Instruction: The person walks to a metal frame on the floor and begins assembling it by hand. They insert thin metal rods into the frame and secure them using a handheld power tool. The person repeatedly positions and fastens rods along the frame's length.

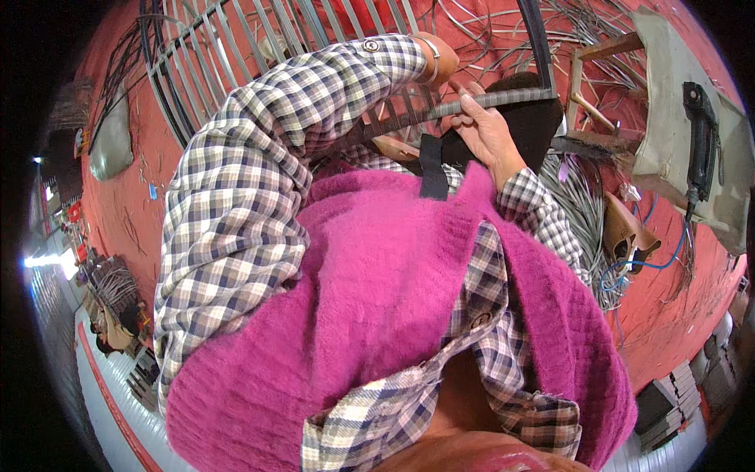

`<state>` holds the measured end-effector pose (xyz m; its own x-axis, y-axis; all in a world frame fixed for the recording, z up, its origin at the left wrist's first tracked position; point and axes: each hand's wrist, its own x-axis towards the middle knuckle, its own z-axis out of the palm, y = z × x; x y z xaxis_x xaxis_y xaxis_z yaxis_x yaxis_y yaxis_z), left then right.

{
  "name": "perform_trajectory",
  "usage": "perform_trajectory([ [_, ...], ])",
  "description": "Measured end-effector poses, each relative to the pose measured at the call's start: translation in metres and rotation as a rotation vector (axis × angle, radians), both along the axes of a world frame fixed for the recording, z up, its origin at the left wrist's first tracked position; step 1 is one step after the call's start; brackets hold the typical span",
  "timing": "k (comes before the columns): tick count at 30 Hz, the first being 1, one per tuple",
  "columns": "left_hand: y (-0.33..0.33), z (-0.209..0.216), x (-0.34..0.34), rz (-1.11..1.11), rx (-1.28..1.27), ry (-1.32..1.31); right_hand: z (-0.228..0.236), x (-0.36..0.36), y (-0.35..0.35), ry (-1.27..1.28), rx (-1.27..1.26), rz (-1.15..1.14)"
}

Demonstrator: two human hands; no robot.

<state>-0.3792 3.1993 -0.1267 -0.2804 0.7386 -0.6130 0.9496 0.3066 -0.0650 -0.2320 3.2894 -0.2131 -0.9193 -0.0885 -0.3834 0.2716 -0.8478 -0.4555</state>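
A bar wrapped in grey flat strip (pixel 440 112) runs crosswise in front of my chest, part of a metal frame with several bare slats (pixel 236 43). My right hand (pixel 489 134) is closed around this wrapped bar, thumb and fingers pressed against it. Beyond the bar, my left hand (pixel 445 61) bends down near my right fingertips, a bracelet at its wrist. Its fingers are mostly hidden, so their grip does not show. Below the bar hangs a black strap (pixel 432 165). A dark panel (pixel 511 126) lies behind my right hand.
At right, a black hand tool (pixel 698 141) with a blue hose (pixel 664 263) rests on a cloth-covered stool (pixel 661 94). Loose grey strips (pixel 586 208) lie in a bundle beside my right arm, and more are scattered over the red floor (pixel 126 212). A wooden-handled hammer (pixel 594 112) lies near the stool.
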Motion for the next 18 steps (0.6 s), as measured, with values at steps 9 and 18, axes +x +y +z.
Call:
perform_trajectory([
  [9, -0.038, 0.000, 0.028, 0.127, 0.802, 0.043, 0.010, 0.012, 0.004, 0.073, 0.394, 0.426],
  [18, -0.083, -0.011, 0.093, 0.275, 0.937, 0.141, 0.016, 0.034, -0.010, 0.043, 0.792, 0.459],
])
